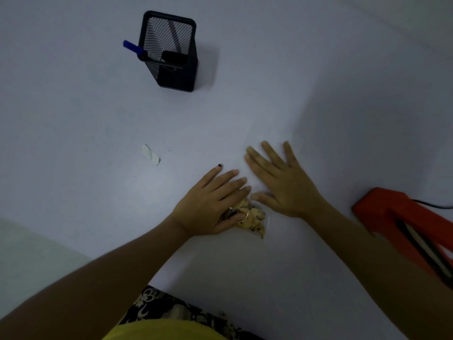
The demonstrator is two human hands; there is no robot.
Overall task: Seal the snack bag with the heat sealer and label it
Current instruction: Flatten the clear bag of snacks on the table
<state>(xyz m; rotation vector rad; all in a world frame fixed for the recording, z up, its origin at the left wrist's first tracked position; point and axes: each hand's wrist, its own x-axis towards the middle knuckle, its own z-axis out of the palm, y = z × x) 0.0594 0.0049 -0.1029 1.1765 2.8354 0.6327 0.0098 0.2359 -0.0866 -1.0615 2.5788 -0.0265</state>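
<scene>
Your left hand [210,204] is lying over the snack bag [255,220] near the table's front edge, fingers stretched out mostly straight across the top of it, thumb tucked along the near side against the cookies. Looks more like pressing it flat than a real grab, though the thumb side is a bit hard to read. The bag is clear plastic with what look like chocolate chip cookies inside, and most of the film is tough to make out against the white table [98,119].

Your right hand [282,182] is flat on the table just right of the left one, fingers spread and straight, palm down, holding nothing. Its thumb tip sits right by the bag's upper end, possibly on the clear film, can't tell for sure.

The sealer [402,227] is the red thing at the right edge, well apart from the bag, with a black cord running off frame. A small white label [150,155] lies to the left of your hands. Further back stands a black mesh cup [171,52] with a blue pen [134,49] poking out.
</scene>
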